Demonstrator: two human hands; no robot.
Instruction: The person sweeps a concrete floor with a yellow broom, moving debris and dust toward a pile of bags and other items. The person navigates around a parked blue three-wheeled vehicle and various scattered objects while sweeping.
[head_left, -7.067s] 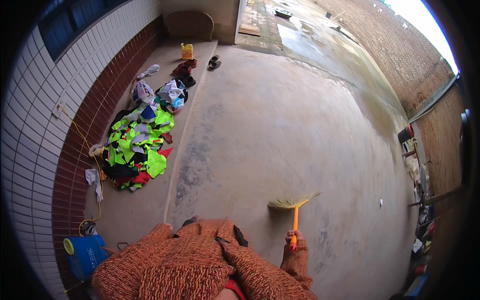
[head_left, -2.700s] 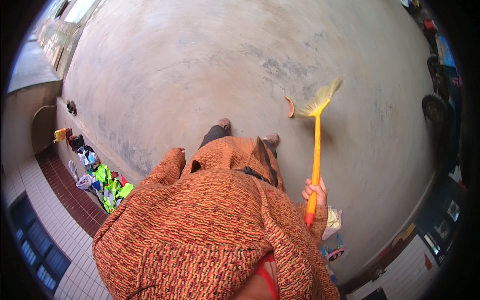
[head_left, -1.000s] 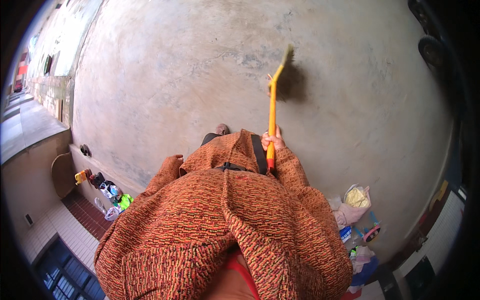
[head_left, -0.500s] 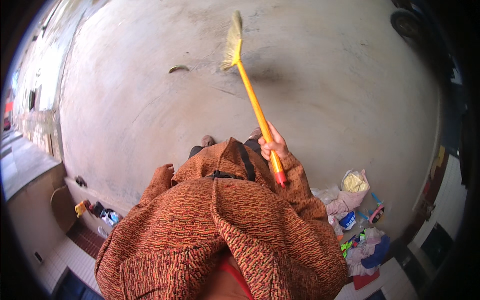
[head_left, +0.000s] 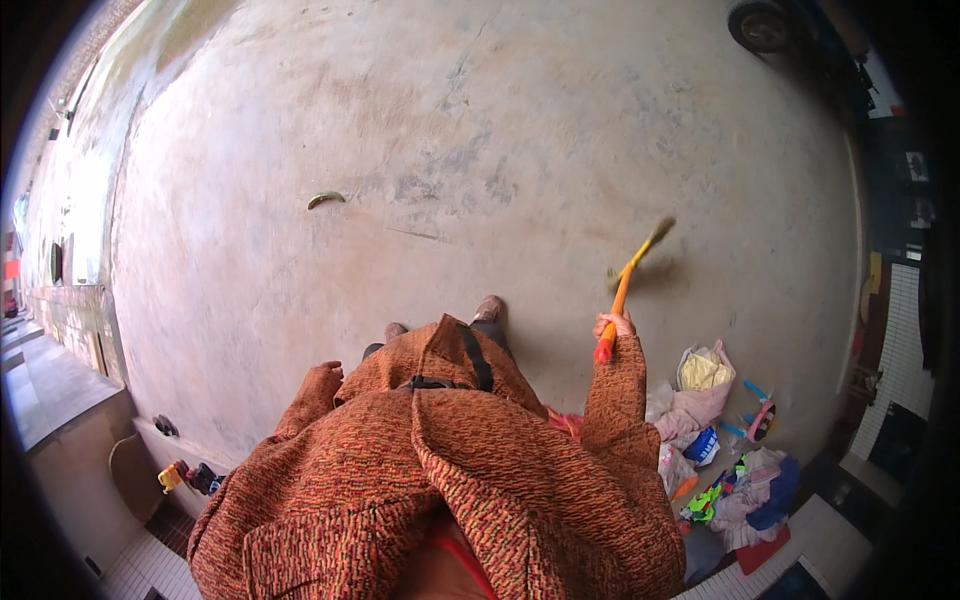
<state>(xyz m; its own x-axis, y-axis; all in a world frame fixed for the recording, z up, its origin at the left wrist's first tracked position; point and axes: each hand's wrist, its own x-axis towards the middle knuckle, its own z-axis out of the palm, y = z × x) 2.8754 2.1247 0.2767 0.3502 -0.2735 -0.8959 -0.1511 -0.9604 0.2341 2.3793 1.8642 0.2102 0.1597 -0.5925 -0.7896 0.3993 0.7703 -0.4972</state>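
My right hand [head_left: 614, 325] is closed around the orange handle of a broom [head_left: 619, 296], near the handle's red end. The yellow head and pale bristles point away to the upper right, just above or at the concrete floor; the exact contact cannot be told. My left hand [head_left: 331, 370] hangs at my left side, partly covered by the sleeve, its visible fingers loosely extended with nothing seen in them. A small curved green thing [head_left: 326, 200], perhaps a leaf or a peel, lies on the floor ahead and to the left.
To my right are a pink bag [head_left: 697, 400] with a yellowish lining, a blue packet [head_left: 701, 446] and a heap of cloths [head_left: 757, 495]. A wheel [head_left: 763, 27] stands at the far right. Dark shoes [head_left: 165, 426] lie by the left wall.
My right hand has swung the broom from ahead of me out to the right and nearer. The floor view has shifted with my body; my left hand still hangs at my side.
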